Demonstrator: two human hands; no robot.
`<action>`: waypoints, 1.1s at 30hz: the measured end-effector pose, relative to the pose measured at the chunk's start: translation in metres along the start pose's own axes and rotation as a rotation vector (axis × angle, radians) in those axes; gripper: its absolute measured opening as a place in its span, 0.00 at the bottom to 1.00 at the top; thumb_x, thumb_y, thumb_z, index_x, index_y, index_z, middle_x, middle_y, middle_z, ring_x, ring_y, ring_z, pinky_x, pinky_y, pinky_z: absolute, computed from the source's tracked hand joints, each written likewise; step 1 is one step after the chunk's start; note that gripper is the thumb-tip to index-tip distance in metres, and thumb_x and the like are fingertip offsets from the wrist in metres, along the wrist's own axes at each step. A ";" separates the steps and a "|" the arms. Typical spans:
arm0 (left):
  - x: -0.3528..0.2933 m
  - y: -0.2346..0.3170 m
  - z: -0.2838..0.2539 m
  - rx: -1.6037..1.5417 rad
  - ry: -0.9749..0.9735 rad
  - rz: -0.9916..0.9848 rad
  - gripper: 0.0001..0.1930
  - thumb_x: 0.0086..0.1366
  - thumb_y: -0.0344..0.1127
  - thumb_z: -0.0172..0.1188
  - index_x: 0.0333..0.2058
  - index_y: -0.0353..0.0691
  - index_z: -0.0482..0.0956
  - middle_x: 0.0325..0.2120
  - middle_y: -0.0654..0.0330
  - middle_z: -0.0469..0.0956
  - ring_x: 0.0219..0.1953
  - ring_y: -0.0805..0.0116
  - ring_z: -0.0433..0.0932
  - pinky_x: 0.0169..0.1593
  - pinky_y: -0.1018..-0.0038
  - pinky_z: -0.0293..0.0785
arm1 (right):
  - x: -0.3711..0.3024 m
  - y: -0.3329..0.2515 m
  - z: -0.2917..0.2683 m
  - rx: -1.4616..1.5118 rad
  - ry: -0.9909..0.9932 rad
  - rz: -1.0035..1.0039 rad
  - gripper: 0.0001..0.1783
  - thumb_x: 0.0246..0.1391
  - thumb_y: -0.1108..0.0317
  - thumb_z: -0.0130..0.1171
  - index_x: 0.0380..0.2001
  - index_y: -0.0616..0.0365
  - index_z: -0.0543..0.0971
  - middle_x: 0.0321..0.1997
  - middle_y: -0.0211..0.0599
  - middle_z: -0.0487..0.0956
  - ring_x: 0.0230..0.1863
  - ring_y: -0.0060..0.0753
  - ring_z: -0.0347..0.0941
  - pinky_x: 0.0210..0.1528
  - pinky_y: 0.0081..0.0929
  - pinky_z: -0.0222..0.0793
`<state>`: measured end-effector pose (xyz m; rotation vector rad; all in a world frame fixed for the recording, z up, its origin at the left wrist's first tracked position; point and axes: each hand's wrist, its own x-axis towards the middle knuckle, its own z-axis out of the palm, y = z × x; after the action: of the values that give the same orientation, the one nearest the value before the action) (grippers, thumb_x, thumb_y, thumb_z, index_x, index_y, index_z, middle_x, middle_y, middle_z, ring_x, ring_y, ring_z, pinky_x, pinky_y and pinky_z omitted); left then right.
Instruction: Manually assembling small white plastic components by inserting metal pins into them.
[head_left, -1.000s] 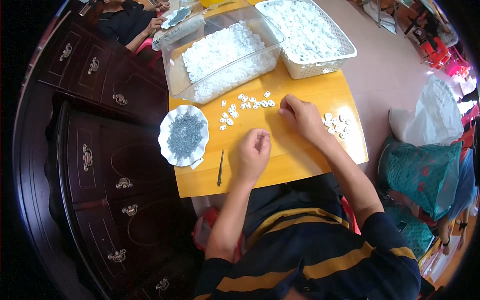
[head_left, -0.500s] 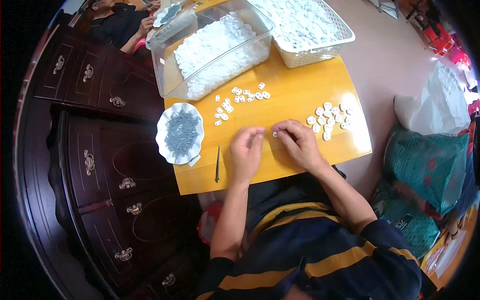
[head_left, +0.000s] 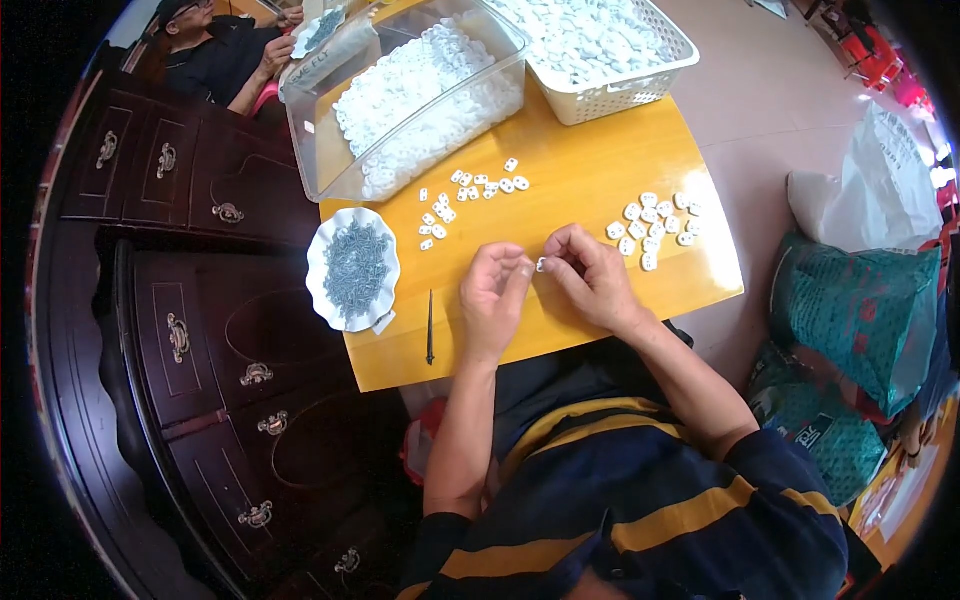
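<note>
Over the near part of the yellow table, my right hand (head_left: pixel 598 283) pinches a small white plastic piece (head_left: pixel 541 265) between thumb and forefinger. My left hand (head_left: pixel 496 290) faces it, thumb and fingertips pressed together close to that piece; what they hold, if anything, is too small to make out. Beyond my hands lies a loose group of small white two-holed pieces (head_left: pixel 463 193). To the right is a second cluster of rounded white pieces (head_left: pixel 650 229). A thin dark pointed tool (head_left: pixel 431 328) lies left of my left hand.
A scalloped white dish (head_left: pixel 317 281) of grey metal pins or screws sits at the table's left edge. At the back stand a clear plastic bin (head_left: pixel 313 165) and a white basket (head_left: pixel 592 108), both full of white pieces. Dark drawers (head_left: pixel 215 300) flank the left; another person (head_left: pixel 222 62) sits beyond.
My two hands have come closer together, and the white piece in my right hand is now almost at my left fingertips. The whole view has shifted slightly.
</note>
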<state>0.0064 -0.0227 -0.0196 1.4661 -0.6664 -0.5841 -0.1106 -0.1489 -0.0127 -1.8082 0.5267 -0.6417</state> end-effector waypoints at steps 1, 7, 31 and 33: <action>0.000 -0.001 0.000 0.001 -0.010 0.008 0.09 0.69 0.21 0.61 0.46 0.35 0.77 0.35 0.64 0.82 0.37 0.80 0.80 0.43 0.81 0.76 | 0.000 -0.001 -0.001 0.000 -0.001 0.001 0.06 0.62 0.75 0.63 0.40 0.60 0.76 0.28 0.29 0.77 0.27 0.17 0.70 0.30 0.20 0.68; -0.001 -0.004 0.000 -0.002 -0.018 0.043 0.09 0.69 0.20 0.62 0.46 0.34 0.76 0.35 0.64 0.81 0.36 0.80 0.79 0.42 0.82 0.76 | 0.000 0.000 -0.001 -0.005 -0.001 -0.024 0.06 0.62 0.75 0.64 0.38 0.60 0.76 0.26 0.30 0.75 0.25 0.19 0.68 0.29 0.21 0.66; 0.001 0.005 -0.001 0.278 -0.077 0.105 0.09 0.67 0.20 0.62 0.45 0.34 0.79 0.33 0.65 0.82 0.31 0.83 0.77 0.35 0.83 0.76 | 0.002 0.004 -0.004 -0.044 -0.079 -0.058 0.06 0.59 0.77 0.63 0.36 0.60 0.75 0.25 0.32 0.74 0.24 0.21 0.68 0.28 0.21 0.67; 0.002 0.011 -0.001 0.316 -0.088 0.128 0.10 0.67 0.20 0.62 0.46 0.34 0.79 0.32 0.65 0.82 0.31 0.83 0.77 0.35 0.82 0.76 | 0.005 0.002 -0.004 -0.100 -0.088 -0.035 0.06 0.58 0.68 0.65 0.35 0.54 0.78 0.31 0.48 0.82 0.36 0.56 0.82 0.37 0.41 0.78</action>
<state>0.0081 -0.0233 -0.0089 1.6817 -0.9468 -0.4599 -0.1095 -0.1553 -0.0127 -1.9340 0.4767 -0.5651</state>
